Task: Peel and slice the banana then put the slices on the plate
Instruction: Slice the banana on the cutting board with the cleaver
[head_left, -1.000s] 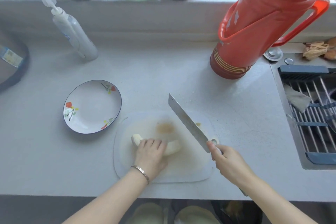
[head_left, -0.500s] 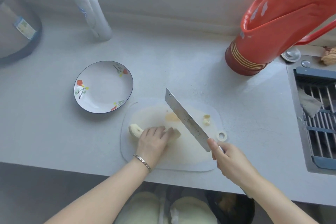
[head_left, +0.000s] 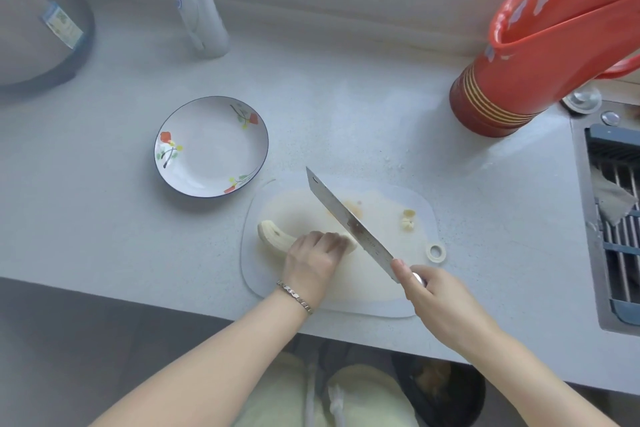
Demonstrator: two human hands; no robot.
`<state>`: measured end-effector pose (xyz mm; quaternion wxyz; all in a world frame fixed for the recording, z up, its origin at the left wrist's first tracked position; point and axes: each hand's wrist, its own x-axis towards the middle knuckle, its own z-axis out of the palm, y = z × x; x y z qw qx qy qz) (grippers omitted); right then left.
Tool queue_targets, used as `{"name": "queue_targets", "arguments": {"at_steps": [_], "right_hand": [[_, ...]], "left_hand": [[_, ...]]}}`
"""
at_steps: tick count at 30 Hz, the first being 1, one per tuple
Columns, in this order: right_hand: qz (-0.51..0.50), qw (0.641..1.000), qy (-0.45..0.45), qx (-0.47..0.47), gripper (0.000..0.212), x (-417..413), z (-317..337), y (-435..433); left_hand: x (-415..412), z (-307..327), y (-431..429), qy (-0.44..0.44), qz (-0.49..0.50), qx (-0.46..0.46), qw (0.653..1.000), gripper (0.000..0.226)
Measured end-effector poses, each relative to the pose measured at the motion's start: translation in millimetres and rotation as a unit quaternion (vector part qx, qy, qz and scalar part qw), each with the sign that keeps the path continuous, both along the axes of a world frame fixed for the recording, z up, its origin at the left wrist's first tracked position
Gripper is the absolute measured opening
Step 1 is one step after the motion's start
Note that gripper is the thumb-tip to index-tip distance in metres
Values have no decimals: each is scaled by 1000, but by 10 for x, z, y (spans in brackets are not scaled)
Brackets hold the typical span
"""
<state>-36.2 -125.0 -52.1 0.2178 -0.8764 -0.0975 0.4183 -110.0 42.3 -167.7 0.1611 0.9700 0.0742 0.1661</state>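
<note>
Banana, peeled, lies on the board at the counter's front edge, and the plate sits just beside the board's far-left corner, a short carry for slices. The left hand curls over the banana to pin it. The right hand grips the knife, its blade at the banana's right end, close to the fingertips.

Left hand holds peeled banana on cutting board; right hand grips cleaver at its right end.

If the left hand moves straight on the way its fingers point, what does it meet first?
Probably the knife, its blade just beyond the left hand holding the banana; the blade's height is unclear.
</note>
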Motion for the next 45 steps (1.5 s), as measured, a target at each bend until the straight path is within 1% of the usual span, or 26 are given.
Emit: {"name": "queue_targets", "arguments": {"at_steps": [2, 8, 11, 16, 18, 20, 23, 27, 28, 31, 33, 37, 41, 45], "right_hand": [[7, 1000, -5, -4, 54, 0, -12, 5], [19, 999, -20, -21, 53, -24, -45, 39], [28, 999, -29, -23, 52, -34, -105, 81], [16, 999, -24, 21, 52, -24, -316, 107], [11, 999, -21, 39, 55, -20, -379, 80], [-15, 998, 1, 53, 58, -1, -392, 51], [-47, 997, 30, 60, 55, 66, -326, 19], [-31, 998, 16, 57, 52, 114, -198, -45], [-23, 998, 12, 52, 52, 117, -171, -54], [-6, 999, 12, 47, 52, 111, -118, -43], [1, 999, 12, 43, 51, 93, -101, -31], [7, 999, 8, 37, 53, 56, -112, -16], [28, 999, -21, 10, 52, 25, -133, 10], [36, 998, -45, 7, 51, -34, -200, 68]], "left_hand": [[11, 21, -6, 9, 3, -6, 1000, 66], [42, 60, -6, 14, 13, 29, 999, 37], [23, 43, -12, 11, 16, 39, 999, 29], [-1, 13, -3, -5, 14, 45, 999, 27], [3, 26, -1, -4, 12, 43, 999, 22], [13, 44, -6, 12, 13, 45, 999, 18], [31, 65, -11, 16, 14, 41, 999, 13], [45, 83, -13, 7, 14, 31, 999, 15], [41, 88, -12, 15, 11, 29, 999, 18], [40, 99, -4, 59, 2, 19, 998, 37], [40, 112, -4, 80, 2, 11, 997, 42], [44, 145, -18, 83, 0, -5, 997, 45], [47, 144, -25, 84, 7, 1, 996, 41], [36, 125, -28, 83, 10, 1, 996, 39]]}}
